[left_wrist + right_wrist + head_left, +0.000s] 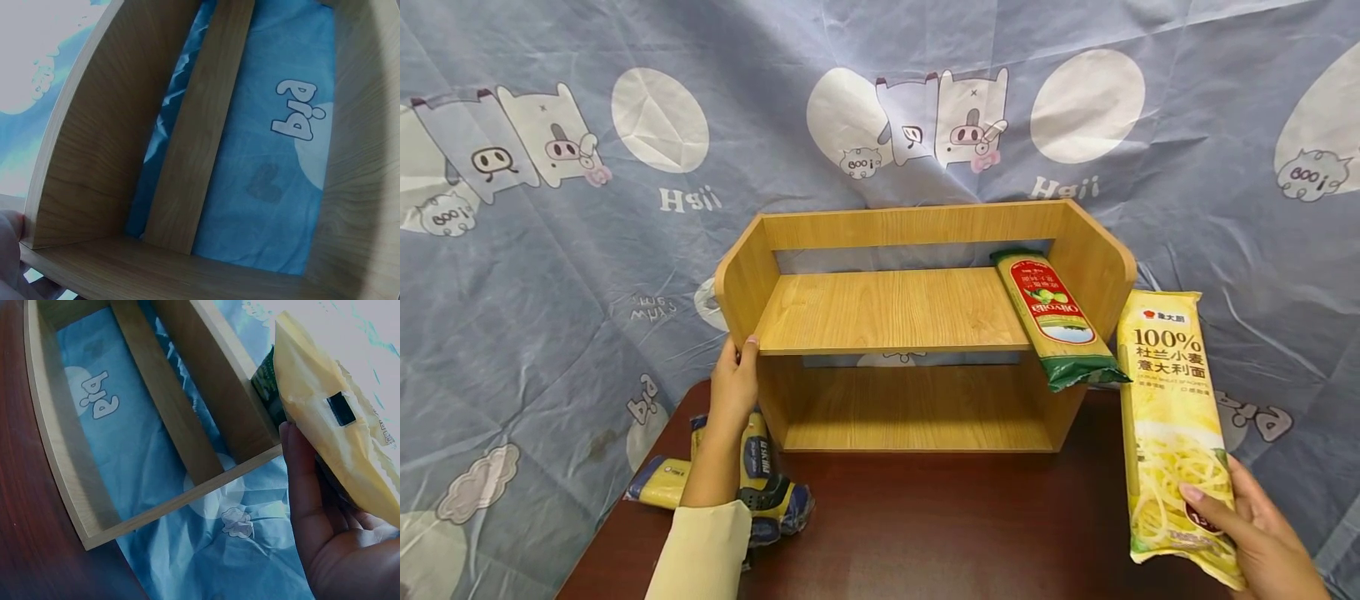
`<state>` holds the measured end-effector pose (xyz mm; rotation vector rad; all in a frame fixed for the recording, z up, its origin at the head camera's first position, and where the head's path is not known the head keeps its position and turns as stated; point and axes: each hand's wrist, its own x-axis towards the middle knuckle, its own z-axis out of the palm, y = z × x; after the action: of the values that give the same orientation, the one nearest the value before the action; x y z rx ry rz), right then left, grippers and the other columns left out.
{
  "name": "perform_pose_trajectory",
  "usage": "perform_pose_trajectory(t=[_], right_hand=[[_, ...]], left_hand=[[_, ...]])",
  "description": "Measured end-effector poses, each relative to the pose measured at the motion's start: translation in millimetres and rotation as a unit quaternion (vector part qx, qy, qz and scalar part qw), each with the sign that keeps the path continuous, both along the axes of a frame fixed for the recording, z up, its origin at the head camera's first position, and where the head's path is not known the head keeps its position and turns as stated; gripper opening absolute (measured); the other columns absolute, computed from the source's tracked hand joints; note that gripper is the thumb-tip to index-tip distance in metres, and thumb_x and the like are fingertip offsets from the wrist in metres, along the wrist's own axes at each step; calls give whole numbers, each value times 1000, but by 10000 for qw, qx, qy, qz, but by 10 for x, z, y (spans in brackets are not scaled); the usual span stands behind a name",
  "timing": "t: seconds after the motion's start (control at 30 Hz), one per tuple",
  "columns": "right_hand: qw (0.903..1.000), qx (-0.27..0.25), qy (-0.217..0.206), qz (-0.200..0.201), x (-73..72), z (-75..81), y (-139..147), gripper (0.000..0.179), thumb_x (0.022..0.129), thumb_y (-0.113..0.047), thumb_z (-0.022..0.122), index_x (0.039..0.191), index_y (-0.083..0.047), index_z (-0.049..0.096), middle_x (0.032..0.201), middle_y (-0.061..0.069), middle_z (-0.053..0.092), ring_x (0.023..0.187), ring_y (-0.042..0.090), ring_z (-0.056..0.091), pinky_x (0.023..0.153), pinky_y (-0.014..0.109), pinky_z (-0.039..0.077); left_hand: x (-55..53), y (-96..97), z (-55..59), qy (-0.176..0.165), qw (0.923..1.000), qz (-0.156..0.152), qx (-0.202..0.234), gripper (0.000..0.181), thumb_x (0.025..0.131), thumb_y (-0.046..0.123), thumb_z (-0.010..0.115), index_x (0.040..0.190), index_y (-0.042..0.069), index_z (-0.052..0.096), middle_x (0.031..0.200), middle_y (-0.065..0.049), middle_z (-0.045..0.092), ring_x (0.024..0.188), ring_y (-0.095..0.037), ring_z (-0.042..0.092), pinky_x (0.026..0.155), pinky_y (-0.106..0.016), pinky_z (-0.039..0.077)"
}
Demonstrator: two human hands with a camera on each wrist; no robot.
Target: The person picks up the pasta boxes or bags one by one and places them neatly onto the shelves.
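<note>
In the head view a two-tier wooden shelf (887, 308) stands on the table. My left hand (734, 382) grips its left side panel at the height of the upper board, thumb at the front edge; the left wrist view catches part of that hand (12, 256) at the corner. Off to the right, my right hand (1262, 521) holds a yellow spaghetti packet (1168, 417) upright near its lower end, printed front showing. The right wrist view has the packet (325, 412) from another side, with the fingers around it. A green-ended pasta packet (1052, 312) lies on the upper board, its front end overhanging.
Several yellow and blue pasta packets (760, 475) lie on the dark red table (925, 525) at the left, partly behind my left forearm. A grey-blue printed cloth (760, 100) hangs behind the shelf and at both sides.
</note>
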<state>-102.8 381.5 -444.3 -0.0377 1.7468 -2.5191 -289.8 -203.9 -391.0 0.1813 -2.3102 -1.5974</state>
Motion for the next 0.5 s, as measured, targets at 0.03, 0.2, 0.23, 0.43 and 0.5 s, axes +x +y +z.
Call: perform_pose_trajectory(t=[0.03, 0.2, 0.23, 0.43, 0.5], right_hand=[[10000, -42, 57, 37, 1, 9, 8, 59, 109, -6, 35, 151, -41, 14, 112, -4, 69, 93, 26, 74, 72, 49, 62], [9998, -29, 215, 36, -9, 64, 45, 58, 110, -5, 34, 151, -40, 15, 111, -3, 70, 91, 27, 75, 71, 48, 62], [9997, -9, 234, -4, -10, 79, 52, 58, 109, -5, 34, 151, -40, 15, 111, -4, 69, 91, 26, 75, 70, 48, 62], [9958, -423, 803, 78, 3, 144, 58, 58, 108, 2, 29, 153, -34, 20, 113, 2, 69, 92, 27, 75, 69, 46, 62], [9929, -592, 1018, 170, 3, 172, 36, 59, 108, 4, 27, 154, -32, 20, 115, 4, 69, 94, 28, 75, 70, 46, 62]], left_hand=[[0, -1, -1, -5, 10000, -2, 7, 54, 105, 55, 38, 146, 22, 47, 141, -20, 57, 126, -39, 56, 108, -56, 42], [-3, -10, 6, 0, 10000, -32, -9, 55, 105, 55, 37, 147, 22, 46, 142, -20, 56, 128, -39, 54, 109, -57, 42], [-6, -11, 11, 4, 10000, -34, -14, 55, 105, 56, 37, 147, 23, 46, 143, -20, 56, 128, -39, 54, 108, -57, 42], [-25, -4, 35, 13, 10000, -16, -56, 56, 104, 57, 37, 147, 23, 46, 144, -20, 55, 129, -39, 54, 109, -57, 42], [-29, 0, 37, 18, 10000, 0, -88, 55, 105, 56, 37, 147, 22, 46, 143, -20, 56, 128, -38, 55, 108, -57, 42]])
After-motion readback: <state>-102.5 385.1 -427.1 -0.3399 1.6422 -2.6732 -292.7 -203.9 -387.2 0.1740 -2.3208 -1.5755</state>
